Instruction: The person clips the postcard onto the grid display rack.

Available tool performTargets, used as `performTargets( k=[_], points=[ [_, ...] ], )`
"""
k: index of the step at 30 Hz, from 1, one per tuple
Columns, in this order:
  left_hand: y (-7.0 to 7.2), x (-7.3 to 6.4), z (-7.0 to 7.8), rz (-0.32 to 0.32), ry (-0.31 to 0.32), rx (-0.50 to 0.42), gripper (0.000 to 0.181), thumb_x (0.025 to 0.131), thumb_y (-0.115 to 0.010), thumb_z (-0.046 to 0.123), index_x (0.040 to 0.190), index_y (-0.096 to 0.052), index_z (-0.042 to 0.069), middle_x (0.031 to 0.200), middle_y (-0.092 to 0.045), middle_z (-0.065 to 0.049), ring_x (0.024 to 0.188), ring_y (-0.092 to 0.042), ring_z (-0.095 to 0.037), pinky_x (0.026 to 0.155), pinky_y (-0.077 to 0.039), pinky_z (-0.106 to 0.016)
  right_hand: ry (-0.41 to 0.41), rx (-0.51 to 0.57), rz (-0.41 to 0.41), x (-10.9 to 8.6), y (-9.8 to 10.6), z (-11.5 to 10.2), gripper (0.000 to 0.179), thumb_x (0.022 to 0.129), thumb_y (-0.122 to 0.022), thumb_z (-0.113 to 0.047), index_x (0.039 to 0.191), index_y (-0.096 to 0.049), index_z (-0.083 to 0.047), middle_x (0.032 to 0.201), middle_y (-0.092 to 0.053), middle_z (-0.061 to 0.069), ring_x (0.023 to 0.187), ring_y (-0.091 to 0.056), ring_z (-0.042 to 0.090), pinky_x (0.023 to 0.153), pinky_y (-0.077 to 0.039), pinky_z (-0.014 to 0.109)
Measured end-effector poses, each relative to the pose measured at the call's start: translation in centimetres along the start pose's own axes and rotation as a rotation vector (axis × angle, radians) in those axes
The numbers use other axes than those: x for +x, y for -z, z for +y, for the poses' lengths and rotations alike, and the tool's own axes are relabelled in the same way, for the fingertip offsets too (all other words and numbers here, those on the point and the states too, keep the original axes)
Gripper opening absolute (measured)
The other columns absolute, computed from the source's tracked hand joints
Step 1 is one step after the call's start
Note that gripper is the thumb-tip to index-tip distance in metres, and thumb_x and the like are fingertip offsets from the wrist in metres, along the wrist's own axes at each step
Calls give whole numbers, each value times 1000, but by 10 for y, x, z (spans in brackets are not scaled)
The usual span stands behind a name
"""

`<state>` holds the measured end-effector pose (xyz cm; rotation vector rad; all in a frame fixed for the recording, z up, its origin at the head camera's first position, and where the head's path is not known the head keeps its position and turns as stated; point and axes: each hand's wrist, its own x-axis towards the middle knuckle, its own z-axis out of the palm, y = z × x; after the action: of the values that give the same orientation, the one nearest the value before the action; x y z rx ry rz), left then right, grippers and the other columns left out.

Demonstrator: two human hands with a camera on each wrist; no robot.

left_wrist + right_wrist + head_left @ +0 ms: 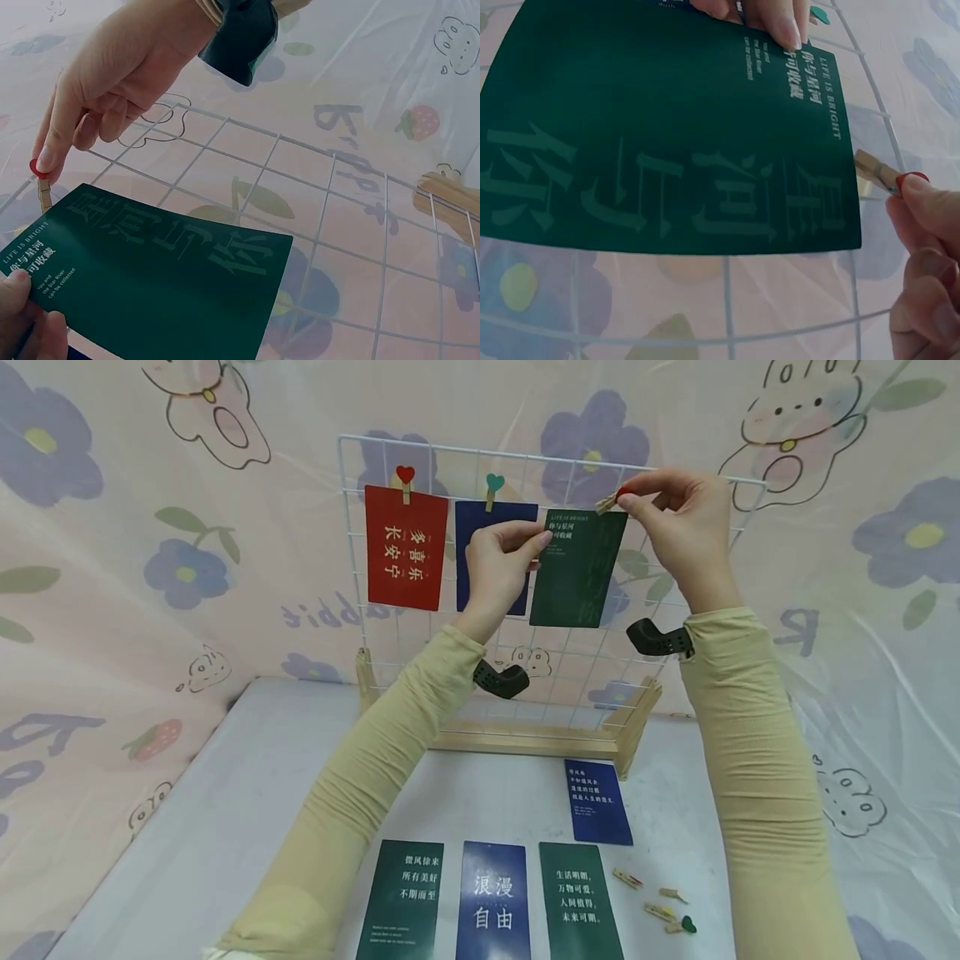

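Note:
My left hand (497,568) pinches a green card (577,578) by its left edge, between thumb and fingers, in front of a white wire grid (465,450). Between the thumb and finger of my right hand (690,537) is a small wooden clothespin (880,171) with a red heart on its end. Its tip lies right at the card's top edge, near the top right corner. Left of these, a red card (405,552) hangs from a red-heart clothespin (406,485). A blue card (474,589), partly hidden behind my left hand, hangs from a teal-heart clothespin (492,493).
The grid stands in a wooden base (525,743) on a white table (285,760). On the table lie a blue card (598,802), and nearer a green card (405,893), a blue card (495,868) and another green card (581,935). Several clothespins (660,912) lie to their right.

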<state>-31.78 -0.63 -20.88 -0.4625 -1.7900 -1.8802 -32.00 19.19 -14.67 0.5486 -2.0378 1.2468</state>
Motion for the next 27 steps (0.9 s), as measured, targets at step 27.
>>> performTargets(
  k=[27],
  points=[
    [-3, 0, -1, 51, -51, 80, 18, 86, -72, 12, 102, -74, 5, 91, -72, -1, 72, -65, -12, 67, -54, -19, 50, -96, -3, -8, -15, -29, 15, 85, -73, -10, 92, -74, 4, 73, -64, -13, 54, -47, 9, 45, -30, 23]
  ],
)
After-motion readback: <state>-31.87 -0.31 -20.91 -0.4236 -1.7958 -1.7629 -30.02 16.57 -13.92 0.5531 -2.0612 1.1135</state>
